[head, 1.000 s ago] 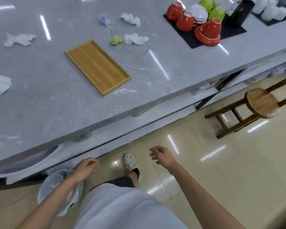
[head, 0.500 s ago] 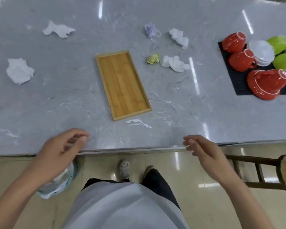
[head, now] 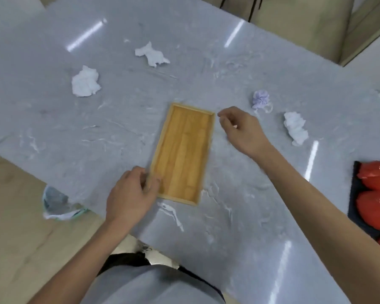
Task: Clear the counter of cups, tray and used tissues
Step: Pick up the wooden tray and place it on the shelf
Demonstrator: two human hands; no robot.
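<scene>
Tray (head: 183,152) step: left hand (head: 131,195) pinches near-left corner at 7 o'clock; right hand (head: 241,128) unclenched near 1 o'clock corner. Next: right grips, lift level.

A glossy grey marble-patterned tabletop (head: 239,69) is seen across most of the frame, streaked with bright reflections. A dark black mat (head: 353,194) is laid at the right edge of the tabletop. Beige wood-look floor (head: 15,216) is shown at lower left, where a round bin lined with a pale plastic bag (head: 55,205) is partly hidden under the tabletop edge. Dark thin furniture legs (head: 253,5) are glimpsed at the top.
</scene>
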